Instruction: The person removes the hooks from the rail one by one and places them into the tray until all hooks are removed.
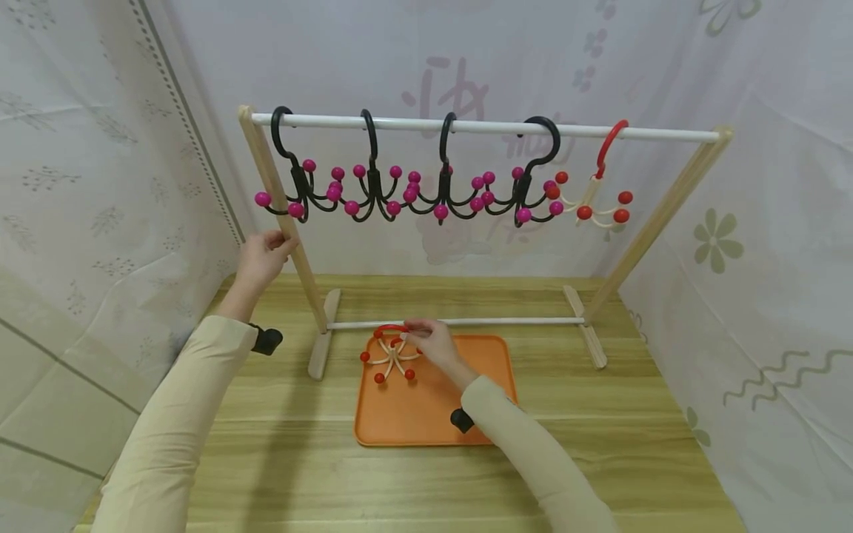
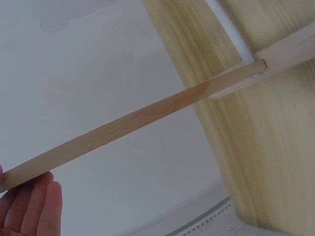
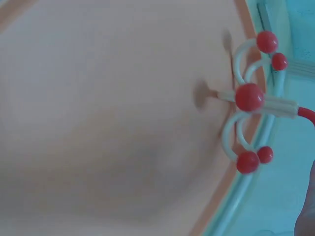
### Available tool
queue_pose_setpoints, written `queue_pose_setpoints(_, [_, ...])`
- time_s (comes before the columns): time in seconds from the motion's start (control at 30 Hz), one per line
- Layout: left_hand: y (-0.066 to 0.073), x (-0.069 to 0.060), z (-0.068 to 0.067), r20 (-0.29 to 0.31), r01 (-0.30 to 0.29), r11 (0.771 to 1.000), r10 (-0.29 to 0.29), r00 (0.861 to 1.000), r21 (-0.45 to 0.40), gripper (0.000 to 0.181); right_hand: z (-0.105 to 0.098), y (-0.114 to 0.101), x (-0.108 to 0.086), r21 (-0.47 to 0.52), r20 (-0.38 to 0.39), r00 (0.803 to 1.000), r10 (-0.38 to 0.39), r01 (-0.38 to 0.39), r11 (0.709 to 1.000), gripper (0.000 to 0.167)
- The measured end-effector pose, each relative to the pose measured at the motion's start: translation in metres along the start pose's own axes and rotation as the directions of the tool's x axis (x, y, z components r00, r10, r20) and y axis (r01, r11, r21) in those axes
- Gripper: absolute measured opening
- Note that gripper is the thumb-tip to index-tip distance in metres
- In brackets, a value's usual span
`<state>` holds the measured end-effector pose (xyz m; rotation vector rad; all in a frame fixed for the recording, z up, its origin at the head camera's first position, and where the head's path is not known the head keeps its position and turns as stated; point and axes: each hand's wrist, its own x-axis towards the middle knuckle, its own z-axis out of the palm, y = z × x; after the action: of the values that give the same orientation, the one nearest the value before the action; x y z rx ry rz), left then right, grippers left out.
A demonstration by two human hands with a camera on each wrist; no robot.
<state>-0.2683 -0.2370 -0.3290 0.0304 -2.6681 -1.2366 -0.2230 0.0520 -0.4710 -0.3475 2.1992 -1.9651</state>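
My left hand (image 1: 262, 259) grips the left wooden post (image 1: 306, 277) of a hanging rack. In the left wrist view, fingers (image 2: 47, 211) lie against one side of that post, with a bit of thumb at the frame's edge. Over the far left part of an orange tray (image 1: 426, 414), my right hand (image 1: 436, 344) holds a multi-arm rotating hanger (image 1: 392, 355) by its red hook. This hanger has cream arms tipped with red balls. The right wrist view shows its arms (image 3: 229, 135) above the tray, most of the hook out of frame.
Several black hangers (image 1: 375, 185) with magenta balls hang along the white top rod (image 1: 413, 124). Right of them hangs another cream hanger (image 1: 589, 194) with a red hook. A lower white bar (image 1: 513, 321) crosses behind the tray. Printed curtains (image 1: 766, 222) surround the wooden table (image 1: 320, 481).
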Motion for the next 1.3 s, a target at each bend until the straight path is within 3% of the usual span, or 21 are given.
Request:
queue_pose_setpoints(0.13, [-0.001, 0.000, -0.001, 0.000, -0.003, 1.000, 0.003, 1.000, 0.003, 0.044, -0.015, 0.002, 0.004, -0.003, -0.001, 1.000, -0.012, 0.012, 1.000, 0.030])
queue_pose_setpoints(0.3, [-0.001, 0.001, -0.001, 0.002, -0.009, 1.000, 0.009, 1.000, 0.003, 0.043, -0.039, -0.007, 0.002, -0.088, -0.010, 0.991, -0.133, 0.131, 0.987, 0.024])
queue_pose_setpoints(0.4, [-0.002, 0.002, -0.001, 0.001, -0.003, 1.000, 0.003, 1.000, -0.003, 0.044, -0.054, -0.016, -0.001, -0.132, -0.001, 0.986, -0.166, 0.164, 0.978, 0.024])
queue_pose_setpoints(0.63, [-0.002, 0.002, -0.001, 0.005, 0.002, 1.000, -0.002, 1.000, -0.008, 0.045, -0.084, -0.034, -0.009, -0.184, 0.004, 0.992, -0.122, 0.121, 0.975, 0.025])
queue_pose_setpoints(0.87, [-0.003, 0.002, 0.000, -0.009, -0.012, 1.000, 0.012, 1.000, 0.004, 0.043, -0.109, -0.054, -0.020, -0.207, -0.006, 0.987, -0.160, 0.156, 0.966, 0.025])
queue_pose_setpoints(1.1, [-0.003, 0.002, -0.001, -0.004, 0.000, 1.000, 0.000, 1.000, 0.003, 0.045, -0.138, -0.091, -0.035, -0.237, -0.006, 0.985, -0.171, 0.165, 0.957, 0.036])
queue_pose_setpoints(1.2, [-0.003, 0.002, -0.001, -0.002, 0.001, 1.000, -0.001, 1.000, 0.000, 0.045, -0.152, -0.098, -0.036, -0.264, -0.029, 0.980, -0.198, 0.184, 0.947, 0.039])
queue_pose_setpoints(1.3, [-0.003, 0.002, -0.001, 0.001, 0.004, 1.000, -0.004, 1.000, -0.003, 0.045, -0.164, -0.115, -0.040, -0.283, -0.059, 0.982, -0.180, 0.156, 0.946, 0.041])
